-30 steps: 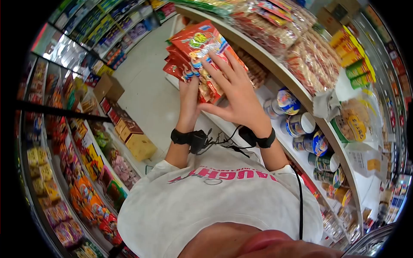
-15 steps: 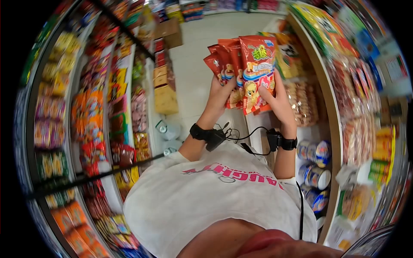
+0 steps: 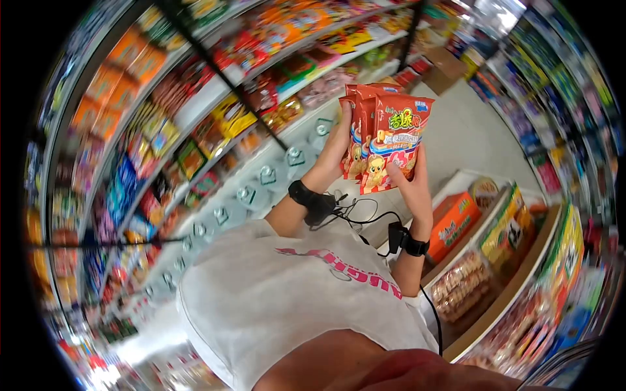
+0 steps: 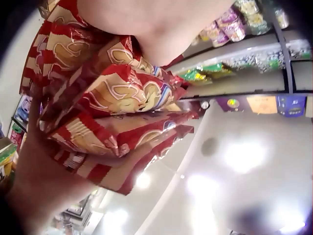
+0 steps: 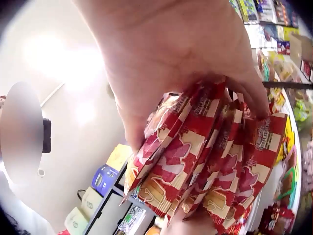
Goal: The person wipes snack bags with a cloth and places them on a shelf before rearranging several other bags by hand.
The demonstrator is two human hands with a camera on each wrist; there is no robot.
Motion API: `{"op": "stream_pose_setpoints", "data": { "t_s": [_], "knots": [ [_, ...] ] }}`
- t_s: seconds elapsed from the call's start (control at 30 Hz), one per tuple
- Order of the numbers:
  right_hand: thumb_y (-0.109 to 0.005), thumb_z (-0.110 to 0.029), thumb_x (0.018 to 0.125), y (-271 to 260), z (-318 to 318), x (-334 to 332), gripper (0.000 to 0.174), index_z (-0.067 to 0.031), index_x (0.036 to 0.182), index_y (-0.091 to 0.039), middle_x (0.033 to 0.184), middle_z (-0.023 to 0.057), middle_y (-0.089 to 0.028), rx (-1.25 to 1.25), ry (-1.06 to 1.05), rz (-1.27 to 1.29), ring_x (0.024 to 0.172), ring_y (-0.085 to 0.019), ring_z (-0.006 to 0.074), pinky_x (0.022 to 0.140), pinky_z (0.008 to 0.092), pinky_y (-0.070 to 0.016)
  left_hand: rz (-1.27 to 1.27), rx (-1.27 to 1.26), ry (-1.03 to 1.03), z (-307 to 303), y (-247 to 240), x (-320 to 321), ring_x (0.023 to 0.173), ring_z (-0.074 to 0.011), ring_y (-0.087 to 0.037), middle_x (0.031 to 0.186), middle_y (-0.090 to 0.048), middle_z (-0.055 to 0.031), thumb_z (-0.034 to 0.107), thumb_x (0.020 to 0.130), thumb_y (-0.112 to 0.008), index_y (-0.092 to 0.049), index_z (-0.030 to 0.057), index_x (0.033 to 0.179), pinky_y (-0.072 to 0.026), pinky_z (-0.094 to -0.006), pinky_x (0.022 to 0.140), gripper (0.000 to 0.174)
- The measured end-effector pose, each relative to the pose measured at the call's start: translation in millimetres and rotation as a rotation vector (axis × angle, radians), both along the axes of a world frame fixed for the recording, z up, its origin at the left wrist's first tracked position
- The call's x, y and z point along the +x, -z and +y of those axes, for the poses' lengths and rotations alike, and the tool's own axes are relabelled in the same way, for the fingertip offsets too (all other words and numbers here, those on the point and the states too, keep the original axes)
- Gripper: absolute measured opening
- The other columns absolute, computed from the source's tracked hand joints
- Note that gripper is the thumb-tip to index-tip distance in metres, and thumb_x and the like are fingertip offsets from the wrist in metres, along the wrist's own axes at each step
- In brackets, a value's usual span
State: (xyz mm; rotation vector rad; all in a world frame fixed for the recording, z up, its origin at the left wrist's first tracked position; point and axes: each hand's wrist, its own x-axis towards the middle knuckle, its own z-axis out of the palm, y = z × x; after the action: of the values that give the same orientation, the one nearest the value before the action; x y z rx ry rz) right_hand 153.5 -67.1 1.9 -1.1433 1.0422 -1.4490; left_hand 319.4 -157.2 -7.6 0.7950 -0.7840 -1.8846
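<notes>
Several red snack packets [image 3: 398,140] are held upright in a stack between both hands, in front of the chest. The left hand [image 3: 336,146] grips the left side of the stack, its fingers mostly hidden behind. My right hand [image 3: 415,186] pinches the right lower side, thumb on the front packet. In the left wrist view the packets [image 4: 122,95] fan out, with the right hand [image 4: 49,171] at their far side. The right wrist view shows the right hand [image 5: 176,58] curled over the packets' edges [image 5: 190,152].
Shelves of bagged snacks [image 3: 261,45] run along the left, with large capped bottles [image 3: 267,176] below them. At the lower right stands a low shelf unit with an orange box [image 3: 453,225] and bagged goods [image 3: 462,287]. A cardboard box [image 3: 445,68] sits beyond the packets, beside bare floor [image 3: 479,124].
The view has swung round, bringing the bottles into sight. From lying over the packets' front, the right hand moved to their right side. The packets, fanned out half a second ago, are closer together.
</notes>
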Motion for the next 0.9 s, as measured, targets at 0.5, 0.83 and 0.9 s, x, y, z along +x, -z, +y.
{"op": "stream_pose_setpoints", "data": {
  "t_s": [0.5, 0.83, 0.9],
  "knots": [
    [-0.075, -0.012, 0.089, 17, -70, 213, 0.066, -0.0025, 0.144, -0.038, 0.127, 0.0065, -0.058, 0.117, -0.613, -0.055, 0.112, -0.058, 0.013, 0.093, 0.029, -0.0505, 0.099, -0.083, -0.521, 48, 28, 245, 0.134, -0.0239, -0.048, 0.151, -0.044, -0.0109, 0.062, 0.101, -0.04, -0.03, 0.0058, 0.153, -0.0405, -0.0386, 0.112, 0.078],
    [-0.073, -0.021, 0.093, 17, -136, 424, 0.062, -0.0005, 0.141, -0.04, 0.121, 0.0041, -0.061, 0.163, -0.729, 0.115, 0.105, -0.058, 0.0088, 0.087, 0.025, -0.0503, 0.071, -0.096, -0.678, 23, 52, 434, 0.124, -0.0204, -0.056, 0.141, -0.05, -0.0121, 0.021, 0.094, -0.07, -0.026, 0.0035, 0.151, -0.0506, -0.0341, 0.1, 0.075],
    [-0.071, -0.027, 0.094, 14, -148, 456, 0.06, -0.0008, 0.139, -0.042, 0.12, 0.0047, -0.062, 0.217, -0.737, 0.244, 0.108, -0.057, 0.011, 0.094, 0.0269, -0.047, 0.179, -0.038, -0.709, 13, 60, 463, 0.123, -0.0203, -0.057, 0.139, -0.052, -0.012, 0.021, 0.094, -0.07, -0.028, 0.0043, 0.15, -0.0517, -0.0342, 0.099, 0.071]
  ]
}}
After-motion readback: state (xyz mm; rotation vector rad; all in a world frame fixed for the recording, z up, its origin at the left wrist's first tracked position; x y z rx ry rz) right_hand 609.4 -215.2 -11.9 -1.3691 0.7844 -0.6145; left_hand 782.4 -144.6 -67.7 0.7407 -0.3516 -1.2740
